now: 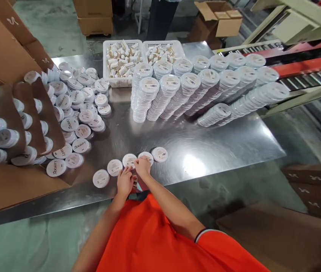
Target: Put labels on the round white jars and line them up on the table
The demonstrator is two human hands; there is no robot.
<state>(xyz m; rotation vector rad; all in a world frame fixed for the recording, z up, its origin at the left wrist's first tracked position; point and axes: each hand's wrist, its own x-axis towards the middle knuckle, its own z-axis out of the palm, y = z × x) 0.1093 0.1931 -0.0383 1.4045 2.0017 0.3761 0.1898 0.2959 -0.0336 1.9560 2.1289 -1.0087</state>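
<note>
My left hand [125, 182] and my right hand [142, 167] meet at the near edge of a stainless steel table [194, 151]. Fingers of both hands grip a flat round white tin [129, 160] with a small label on it. Beside it, a row of similar tins lies label up, including one at the left [101, 178] and another to the right [159, 154]. A tin [146, 157] sits partly under my right hand. Part of the gripped tin is hidden by my fingers.
Loose tins [75, 130] crowd the table's left side beside a divided cardboard carton [16, 124]. Tilted rows of stacked tins [190, 88] fill the far middle, behind white baskets of small bottles [122, 62]. A conveyor [304, 71] runs at the right.
</note>
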